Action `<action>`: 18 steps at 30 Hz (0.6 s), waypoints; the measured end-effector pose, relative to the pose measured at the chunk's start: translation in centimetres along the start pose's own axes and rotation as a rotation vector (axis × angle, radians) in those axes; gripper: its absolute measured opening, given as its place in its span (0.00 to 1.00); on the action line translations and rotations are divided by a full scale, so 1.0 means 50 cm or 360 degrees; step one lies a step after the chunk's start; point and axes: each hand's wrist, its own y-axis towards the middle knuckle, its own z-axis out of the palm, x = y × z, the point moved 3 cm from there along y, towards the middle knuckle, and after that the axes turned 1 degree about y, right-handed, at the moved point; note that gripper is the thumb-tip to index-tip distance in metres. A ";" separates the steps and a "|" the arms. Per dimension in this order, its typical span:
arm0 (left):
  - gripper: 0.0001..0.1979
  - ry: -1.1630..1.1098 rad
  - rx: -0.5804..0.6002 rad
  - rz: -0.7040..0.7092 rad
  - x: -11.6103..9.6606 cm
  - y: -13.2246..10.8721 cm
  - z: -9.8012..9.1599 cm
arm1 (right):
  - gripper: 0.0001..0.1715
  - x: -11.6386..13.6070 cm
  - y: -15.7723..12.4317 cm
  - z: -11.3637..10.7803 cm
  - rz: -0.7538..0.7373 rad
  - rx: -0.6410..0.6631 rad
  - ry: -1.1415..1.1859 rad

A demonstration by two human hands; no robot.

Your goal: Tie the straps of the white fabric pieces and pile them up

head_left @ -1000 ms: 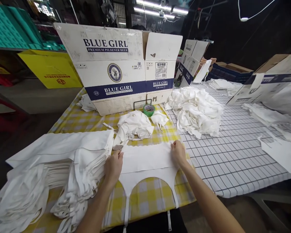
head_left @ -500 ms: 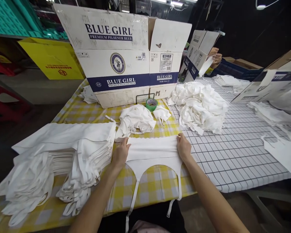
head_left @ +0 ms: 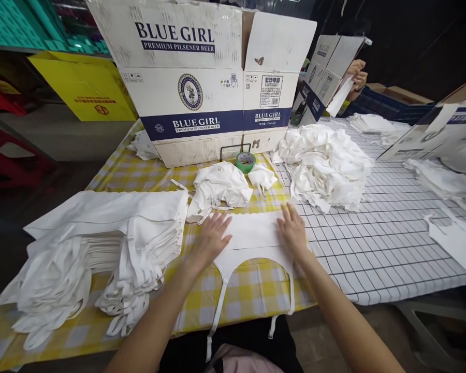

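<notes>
A white strapped top (head_left: 252,231) lies flat on the yellow checked cloth, its two thin straps running down past the table's front edge. My left hand (head_left: 214,235) rests on its left end, fingers stretched out. Over the right end lies my right hand (head_left: 292,230), also flat with the fingers spread. To the left is a thick stack of similar white garments (head_left: 112,212), their straps bunched in front. Just behind the top sit a crumpled white garment (head_left: 222,187) and a smaller white piece (head_left: 262,177).
A roll of green tape (head_left: 245,162) stands before a big beer carton (head_left: 190,98). A heap of white garments (head_left: 326,166) covers part of the grid-patterned cloth (head_left: 345,259). Another person's hands (head_left: 357,75) hold white fabric behind a second carton (head_left: 326,67). A yellow bag (head_left: 85,85) is at far left.
Both hands have let go of the garment's upper corners. The fingers have opened and now lie flat on the fabric, with the left hand further inward. The view has shifted slightly.
</notes>
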 end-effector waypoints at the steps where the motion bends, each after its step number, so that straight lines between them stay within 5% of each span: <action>1: 0.26 -0.0025 0.0074 0.0061 0.000 -0.007 0.007 | 0.27 -0.001 -0.010 0.011 -0.0071 0.0127 -0.0018; 5: 0.30 -0.0056 0.0195 -0.0034 0.037 -0.059 0.016 | 0.29 -0.037 -0.039 0.034 -0.0184 0.0419 -0.0013; 8: 0.29 -0.0049 0.0241 -0.0180 0.056 -0.085 0.002 | 0.29 -0.066 -0.041 0.022 -0.0126 0.0339 0.0164; 12: 0.25 0.0016 0.0095 -0.0512 0.044 -0.061 -0.021 | 0.27 -0.095 -0.028 -0.006 0.0431 0.0002 0.0469; 14: 0.21 0.0084 0.0025 -0.0779 0.038 -0.041 -0.024 | 0.24 -0.101 -0.022 -0.010 0.0638 -0.0007 0.0501; 18: 0.18 0.0101 0.0151 -0.1154 0.051 -0.019 -0.011 | 0.17 -0.102 -0.004 -0.002 0.0677 0.0084 0.0492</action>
